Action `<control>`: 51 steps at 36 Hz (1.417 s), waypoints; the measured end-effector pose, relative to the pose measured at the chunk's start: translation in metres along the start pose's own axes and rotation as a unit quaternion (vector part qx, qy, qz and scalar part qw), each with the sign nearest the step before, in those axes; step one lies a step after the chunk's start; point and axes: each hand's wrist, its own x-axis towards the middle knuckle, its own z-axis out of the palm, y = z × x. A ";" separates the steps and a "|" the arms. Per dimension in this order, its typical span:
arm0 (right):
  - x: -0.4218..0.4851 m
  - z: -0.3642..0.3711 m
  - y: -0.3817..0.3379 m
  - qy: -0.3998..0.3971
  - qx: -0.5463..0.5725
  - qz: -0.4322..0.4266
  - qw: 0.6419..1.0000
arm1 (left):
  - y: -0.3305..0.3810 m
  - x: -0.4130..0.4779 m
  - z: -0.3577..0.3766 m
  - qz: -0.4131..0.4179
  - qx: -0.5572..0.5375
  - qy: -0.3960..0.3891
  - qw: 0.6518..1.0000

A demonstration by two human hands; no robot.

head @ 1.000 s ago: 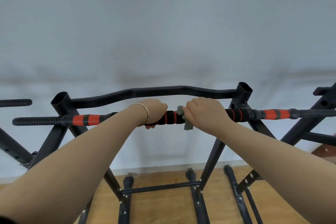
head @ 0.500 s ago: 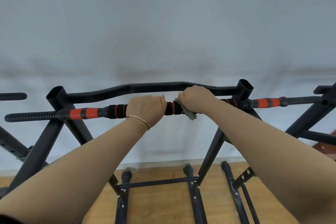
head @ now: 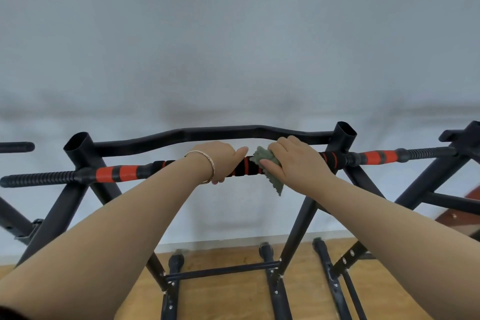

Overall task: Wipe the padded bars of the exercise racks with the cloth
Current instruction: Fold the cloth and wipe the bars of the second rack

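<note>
Looking down over both arms, I have the padded bar (head: 117, 173) running left to right across the top of the black rack (head: 344, 135), with a curved bare bar (head: 207, 134) just behind it on the far side.

The left hand (head: 220, 161), a thin bracelet (head: 207, 167) on its wrist, is closed around the foam near the middle, with the fingers curled over the top and under. I judge it is there to steady the bar and my reach while the other hand rubs.

The right hand (head: 296, 163) is just beside it on the right, and only a short black and orange piece of foam shows between them. This hand grips the green cloth (head: 263, 156) against the bar, thumb on the near side and fingers over the top, so the cloth folds around the foam and one loose corner hangs below. Held like this, the cloth meets the foam almost all around, not only on top.

I think the work is at the middle section. I cannot tell if the orange parts further out are clean. A second rack (head: 462, 143) stands at the right edge, so probably more remains.
</note>
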 end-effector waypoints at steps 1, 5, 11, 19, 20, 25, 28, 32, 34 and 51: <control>-0.002 -0.002 0.003 -0.003 -0.004 0.008 1.000 | 0.000 -0.001 -0.001 0.008 0.018 0.001 1.000; -0.001 -0.008 0.001 -0.009 -0.042 0.025 0.999 | -0.003 0.000 0.006 0.087 0.199 0.042 0.975; 0.032 -0.013 -0.001 -0.200 -0.190 -0.054 0.960 | -0.001 -0.017 0.026 0.089 0.259 0.177 0.945; 0.035 -0.017 -0.007 -0.229 -0.172 0.002 0.958 | -0.004 -0.020 0.028 0.079 0.219 0.186 0.954; 0.028 -0.015 -0.011 -0.199 -0.177 0.015 0.964 | -0.003 -0.015 0.020 0.078 0.182 0.147 0.969; -0.012 0.007 -0.014 0.055 -0.126 -0.006 0.990 | 0.012 -0.005 -0.006 -0.004 -0.017 -0.051 0.999; -0.016 0.006 -0.011 0.115 -0.058 0.017 0.992 | 0.015 -0.006 -0.001 0.007 0.008 -0.041 0.999; -0.006 0.001 -0.014 0.079 -0.124 -0.008 0.989 | 0.009 -0.010 0.007 0.088 0.207 0.068 0.972; 0.005 -0.006 -0.010 -0.020 -0.138 -0.002 0.990 | 0.009 -0.012 0.009 0.092 0.209 0.105 0.968; -0.012 0.000 -0.016 0.072 -0.058 0.030 0.995 | -0.001 -0.017 -0.008 0.016 -0.043 -0.063 0.997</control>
